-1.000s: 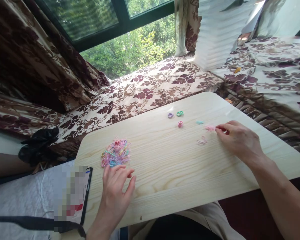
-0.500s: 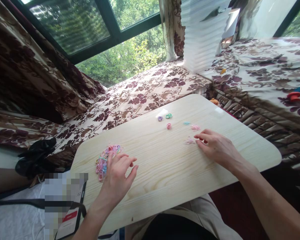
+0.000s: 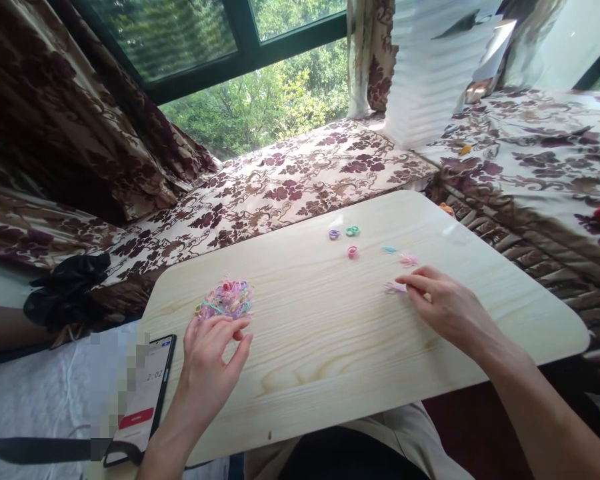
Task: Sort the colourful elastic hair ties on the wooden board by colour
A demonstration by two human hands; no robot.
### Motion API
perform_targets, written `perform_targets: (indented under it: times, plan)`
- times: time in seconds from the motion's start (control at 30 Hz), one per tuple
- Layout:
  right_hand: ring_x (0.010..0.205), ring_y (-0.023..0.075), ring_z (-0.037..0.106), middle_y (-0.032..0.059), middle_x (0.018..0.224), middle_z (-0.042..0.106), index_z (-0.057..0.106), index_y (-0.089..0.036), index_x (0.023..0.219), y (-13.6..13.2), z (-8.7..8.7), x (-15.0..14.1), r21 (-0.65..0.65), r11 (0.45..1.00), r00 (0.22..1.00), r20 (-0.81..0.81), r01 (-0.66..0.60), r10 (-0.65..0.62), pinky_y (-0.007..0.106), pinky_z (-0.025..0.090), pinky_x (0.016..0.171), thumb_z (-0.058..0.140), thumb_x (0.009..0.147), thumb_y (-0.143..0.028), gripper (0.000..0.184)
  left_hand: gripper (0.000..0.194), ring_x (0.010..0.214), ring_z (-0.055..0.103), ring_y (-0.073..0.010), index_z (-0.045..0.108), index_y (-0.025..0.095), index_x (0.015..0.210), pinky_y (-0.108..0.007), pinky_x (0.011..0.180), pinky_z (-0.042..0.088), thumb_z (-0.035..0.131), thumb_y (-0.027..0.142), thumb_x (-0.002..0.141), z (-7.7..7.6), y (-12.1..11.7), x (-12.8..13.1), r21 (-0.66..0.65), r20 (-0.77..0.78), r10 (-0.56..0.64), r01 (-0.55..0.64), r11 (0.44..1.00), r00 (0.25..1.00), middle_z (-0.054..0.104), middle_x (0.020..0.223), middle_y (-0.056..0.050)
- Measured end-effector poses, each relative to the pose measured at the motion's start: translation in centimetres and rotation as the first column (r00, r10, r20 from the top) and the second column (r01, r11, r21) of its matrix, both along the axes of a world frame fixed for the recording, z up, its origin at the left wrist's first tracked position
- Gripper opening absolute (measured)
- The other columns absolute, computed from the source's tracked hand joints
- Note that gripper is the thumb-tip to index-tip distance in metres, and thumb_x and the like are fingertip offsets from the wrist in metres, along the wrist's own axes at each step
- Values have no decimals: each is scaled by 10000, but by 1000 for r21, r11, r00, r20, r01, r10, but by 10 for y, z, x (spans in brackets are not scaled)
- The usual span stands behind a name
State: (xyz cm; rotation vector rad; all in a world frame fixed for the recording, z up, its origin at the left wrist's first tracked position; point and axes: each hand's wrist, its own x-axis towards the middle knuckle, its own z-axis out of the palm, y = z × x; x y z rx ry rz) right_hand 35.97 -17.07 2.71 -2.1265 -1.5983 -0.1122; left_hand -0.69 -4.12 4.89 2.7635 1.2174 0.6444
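A heap of small, mostly pink hair ties (image 3: 227,298), with some green, yellow and blue ones, lies on the left of the pale wooden table (image 3: 290,320). My left hand (image 3: 215,353) rests at its near edge, fingers curved and thumb apart, with nothing visible in it. On the right, the fingers of my right hand (image 3: 443,303) are pinched at one end of a small pale pink bunch of hair ties (image 3: 394,287). Just beyond lie a brighter pink bunch (image 3: 409,259) and a light blue hair tie (image 3: 389,249).
Toward the far edge sit purple (image 3: 334,235), green (image 3: 353,231) and pink hair ties (image 3: 353,252). A phone (image 3: 147,393) lies by the table's left side. A flower-patterned window seat (image 3: 290,180) runs behind, and a dark strap (image 3: 45,450) crosses the lower left.
My left hand has drawn back toward me from the heap, uncovering more of it. The fingers of my right hand have closed on the pale pink bunch, which looks narrower. The view has shifted slightly.
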Motion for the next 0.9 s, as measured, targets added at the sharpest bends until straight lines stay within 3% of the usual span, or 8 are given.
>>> perform_targets:
  times: [0.13, 0.27, 0.4, 0.5, 0.9]
  plan:
    - [825, 194, 685, 54, 989, 717, 710, -217, 960, 1, 12, -15, 95, 995, 1000, -8, 21, -21, 310, 521, 683, 471, 881, -245, 253, 129, 957, 622, -243, 663, 241, 943, -525, 1089, 263, 564, 275, 868, -7, 5, -12, 0, -1, 67, -67, 998, 998, 721, 831, -20]
    - [758, 174, 678, 42, 909, 712, 693, -223, 946, 16, 13, -55, 96, 982, 985, -55, -160, 166, 288, 509, 607, 456, 901, -265, 245, 126, 961, 602, -224, 676, 233, 917, -532, 1100, 248, 562, 221, 864, -6, 5, -22, -37, -25, 156, -156, 987, 988, 713, 863, -29]
    - [689, 145, 663, 25, 866, 702, 680, -240, 932, 33, 2, -97, 93, 929, 923, -116, -357, 366, 261, 493, 562, 442, 907, -247, 240, 125, 961, 587, -219, 673, 230, 874, -568, 1107, 230, 557, 185, 868, -6, 2, -31, -69, -44, 226, -228, 971, 973, 703, 865, -30]
    - [667, 140, 655, 15, 825, 690, 676, -248, 901, 41, -7, -115, 69, 896, 887, -124, -439, 445, 253, 483, 550, 449, 915, -261, 229, 133, 935, 576, -206, 662, 233, 849, -583, 1107, 231, 550, 164, 871, -7, -2, -34, -101, -59, 249, -254, 962, 967, 691, 855, -18]
    - [665, 138, 625, 8, 806, 671, 666, -246, 895, 42, -15, -121, 61, 905, 903, -71, -420, 424, 262, 447, 572, 455, 926, -278, 216, 92, 917, 576, -207, 635, 209, 800, -601, 1098, 223, 582, 161, 858, -8, -10, -15, -212, -97, 265, -280, 936, 959, 676, 796, -1]
